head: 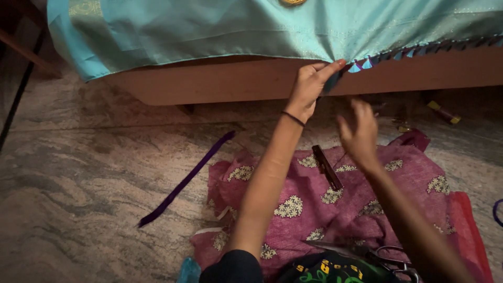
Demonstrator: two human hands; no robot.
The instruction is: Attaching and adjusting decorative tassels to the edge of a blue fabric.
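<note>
a person sits on a stone floor (78, 173) before a low wooden bed frame (236, 81), working the tasselled hem of a turquoise silk cloth (209, 31) that drapes over the frame's edge. the left hand (310, 86) pinches the hem just beside a row of small blue and purple tassels (367, 64), its grip clenched on the fabric edge. the right hand (360, 133) hangs below the hem, blurred, fingers spread and released, holding nothing that shows. below the hem, a pink flowered cloth (325, 202) covers the lap, with a dark narrow comb-like piece (327, 167) lying on it. scissors (393, 259) rest at the cloth's near edge, farthest from the hem. a purple ribbon (183, 181) lies on the floor, left of the pink cloth.

the risks, judged from here: a hard pull by the pinching hand could drag the slippery silk off the frame; a slackened pinch would let the hem drop and a half-made tassel loosen; the open scissors near the lap could snag cloth or skin.
</note>
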